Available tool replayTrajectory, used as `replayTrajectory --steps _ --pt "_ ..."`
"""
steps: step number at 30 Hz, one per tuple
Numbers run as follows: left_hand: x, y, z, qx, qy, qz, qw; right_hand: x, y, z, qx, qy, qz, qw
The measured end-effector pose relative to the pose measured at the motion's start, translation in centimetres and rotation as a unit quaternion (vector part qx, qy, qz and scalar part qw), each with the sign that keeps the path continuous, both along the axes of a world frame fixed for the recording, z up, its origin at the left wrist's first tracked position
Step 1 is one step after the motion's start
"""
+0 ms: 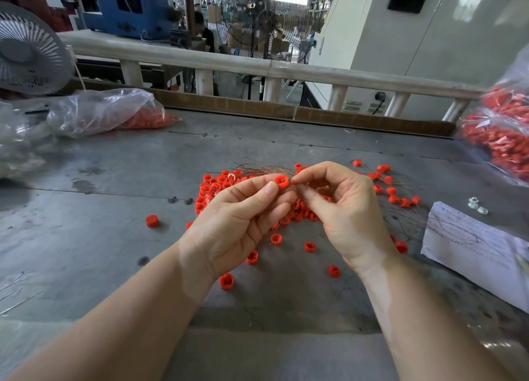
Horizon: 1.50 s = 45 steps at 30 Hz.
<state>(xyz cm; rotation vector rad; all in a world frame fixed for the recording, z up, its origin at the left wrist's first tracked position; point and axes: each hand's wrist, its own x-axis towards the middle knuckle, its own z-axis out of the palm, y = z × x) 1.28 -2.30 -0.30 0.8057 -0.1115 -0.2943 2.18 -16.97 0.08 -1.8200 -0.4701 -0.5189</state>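
Observation:
My left hand [243, 217] pinches a small red plastic cap [282, 182] between thumb and forefinger, a little above the grey table [114, 180]. My right hand [340, 206] is right beside it, thumb and forefinger pinched together at the cap's right edge, where a thin wire seems to meet it; the wire itself is too fine to make out there. Behind and under both hands lies a pile of red caps [217, 186] mixed with a bundle of thin wires [266, 167]. Loose caps are scattered toward me, one at the left [151, 220].
A clear bag with red caps [114, 114] lies at the back left beside a fan [28, 51]. More bags of red parts [501, 134] sit at the right edge. A printed sheet of paper [472, 246] and three small metal nuts [476, 204] lie to the right.

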Motion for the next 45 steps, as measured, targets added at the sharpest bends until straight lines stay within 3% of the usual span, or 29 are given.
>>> replayTrajectory --steps 7,14,37,45 --pt "0.08 -0.03 -0.07 0.011 -0.014 0.022 1.000 -0.15 -0.07 0.00 -0.054 -0.075 -0.036 0.995" --pt "-0.04 -0.23 -0.16 0.067 -0.033 0.041 0.996 -0.33 -0.12 0.14 -0.048 -0.083 -0.063 0.993" --pt "0.32 0.15 -0.25 -0.020 -0.005 0.013 1.000 -0.39 0.15 0.00 -0.045 -0.080 -0.052 0.994" --pt "0.38 0.05 -0.13 -0.041 0.040 0.027 0.998 -0.19 -0.04 -0.41 -0.140 -0.193 -0.074 0.968"
